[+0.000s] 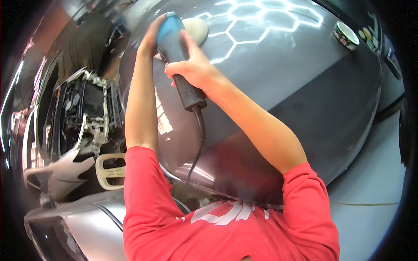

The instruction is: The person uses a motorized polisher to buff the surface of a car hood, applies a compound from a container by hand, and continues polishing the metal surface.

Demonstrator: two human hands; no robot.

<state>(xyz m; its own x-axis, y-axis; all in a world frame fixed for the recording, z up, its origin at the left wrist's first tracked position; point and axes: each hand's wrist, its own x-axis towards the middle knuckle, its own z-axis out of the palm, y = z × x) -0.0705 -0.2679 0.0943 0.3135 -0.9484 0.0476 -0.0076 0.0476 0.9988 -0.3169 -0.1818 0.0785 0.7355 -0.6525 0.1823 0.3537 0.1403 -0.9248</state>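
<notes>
A power polisher (172, 42) with a blue head and a dark grey body lies across the dark glossy car panel (261, 113). Its round cream pad (197, 30) shows beside the head, over the panel's surface. My left hand (152, 37) is wrapped around the left side of the blue head; the head hides part of its fingers. Farther down the body, my right hand (193, 65) grips the tool with its fingers curled round it. From the handle's end, a black cord (201, 126) runs down toward me over the panel's near edge.
Hexagon-shaped lights reflect in the panel. A round, tape-like roll (346, 35) sits at its far right. To the left are a stripped car front (89, 104), a cream plastic chair (110, 172) and a silver car body part (91, 222). Pale flooring (365, 191) lies at right.
</notes>
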